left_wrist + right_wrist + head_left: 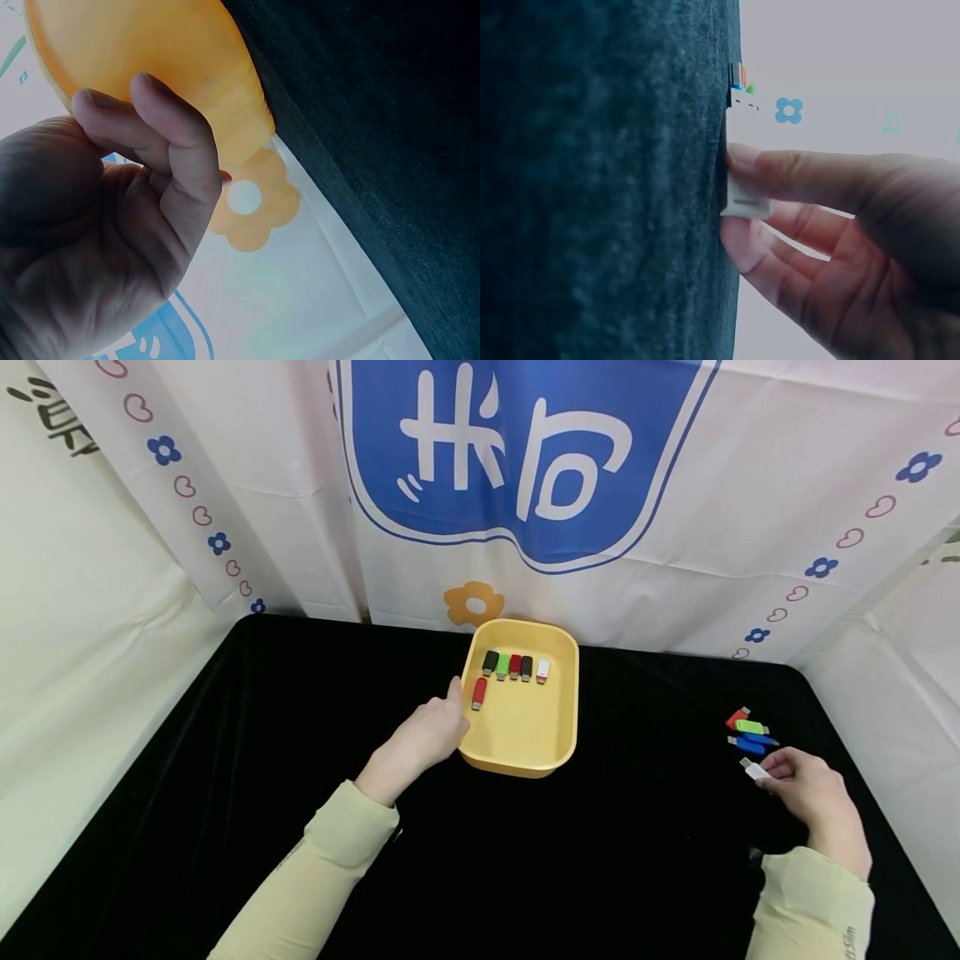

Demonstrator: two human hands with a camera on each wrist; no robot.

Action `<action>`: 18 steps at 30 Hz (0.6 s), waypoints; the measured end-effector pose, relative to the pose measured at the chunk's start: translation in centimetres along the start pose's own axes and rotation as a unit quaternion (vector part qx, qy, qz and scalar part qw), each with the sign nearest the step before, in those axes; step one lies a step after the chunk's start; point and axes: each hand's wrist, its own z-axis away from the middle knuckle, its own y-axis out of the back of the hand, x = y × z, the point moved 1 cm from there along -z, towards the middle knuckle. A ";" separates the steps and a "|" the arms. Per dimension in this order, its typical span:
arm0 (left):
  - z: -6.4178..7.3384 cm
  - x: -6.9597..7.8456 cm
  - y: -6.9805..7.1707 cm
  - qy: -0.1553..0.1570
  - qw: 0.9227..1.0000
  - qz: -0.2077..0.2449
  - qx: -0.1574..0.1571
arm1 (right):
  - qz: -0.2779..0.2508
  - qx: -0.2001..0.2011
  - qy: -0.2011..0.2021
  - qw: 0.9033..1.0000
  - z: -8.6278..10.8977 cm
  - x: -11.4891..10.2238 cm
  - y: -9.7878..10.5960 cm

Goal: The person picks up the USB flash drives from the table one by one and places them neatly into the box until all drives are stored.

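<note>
- White plastic is forming the body of the USB stick [757, 772] I am holding; my right hand [813, 789] is clamping it between thumb and fingers.
- This stick is sitting near the right edge of the desk [637, 843], its metal end pointing away from my palm; whether it is touching the black cloth, I cannot tell.
- Just beyond, towards the desk's far right corner, an orange-red stick [734, 720], a bright green stick [752, 727] and two blue sticks [750, 746] are lying close together.
- My left hand [423, 732] is meeting the left edge of the yellow tray [525, 756], its index finger pointing towards the tray's far edge; I cannot tell whether the fingers are pinching the rim or only resting there.
- Near the desk's far edge, the tray is holding six sticks: five are lining up near its far edge, and a red stick [479, 694] is lying nearer its left edge.
- I am judging the white stick light, stiff and perhaps slippery; gripping the plastic sides would be sparing the metal end, probably its most delicate part.
</note>
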 end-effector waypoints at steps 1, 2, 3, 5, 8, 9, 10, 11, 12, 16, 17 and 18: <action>0.0 0.0 0.0 0.000 1.000 0.001 -0.001 | -0.002 0.000 -0.012 1.000 0.4 -1.1 0.3; 0.0 0.0 0.0 0.001 1.000 0.003 -0.001 | -0.007 -0.006 -0.016 1.000 1.1 -2.5 0.9; 0.0 0.0 0.0 0.001 1.000 0.005 -0.002 | -0.013 -0.013 -0.020 1.000 1.7 -3.9 1.6; 0.1 0.0 0.1 0.000 1.000 0.009 -0.003 | -0.023 -0.023 -0.027 0.999 3.1 -7.1 3.1; 0.4 0.2 0.3 -0.006 1.000 0.011 0.000 | -0.023 -0.026 -0.019 0.999 4.5 -10.7 4.8; 0.5 0.3 0.4 -0.007 1.000 0.011 0.000 | -0.019 -0.019 -0.017 0.999 4.8 -11.4 5.1; 0.6 0.3 0.5 -0.008 1.000 0.012 0.000 | -0.016 -0.013 -0.013 1.000 5.0 -12.0 5.4; 0.7 0.4 0.5 -0.008 1.000 0.012 0.000 | -0.014 -0.007 -0.008 1.000 5.2 -12.5 5.6; 0.7 0.4 0.5 -0.008 1.000 0.012 0.000 | -0.012 0.001 -0.001 1.000 5.2 -12.7 5.7; 1.0 0.7 0.8 -0.001 1.000 0.016 -0.003 | -0.002 0.045 0.032 0.998 5.1 -14.1 5.8; 1.0 0.7 0.8 -0.002 1.000 0.015 -0.003 | 0.000 0.055 0.040 0.998 5.1 -14.5 5.7; 1.0 0.7 0.8 -0.001 1.000 0.015 -0.003 | -0.001 0.065 0.047 0.997 5.1 -15.1 5.7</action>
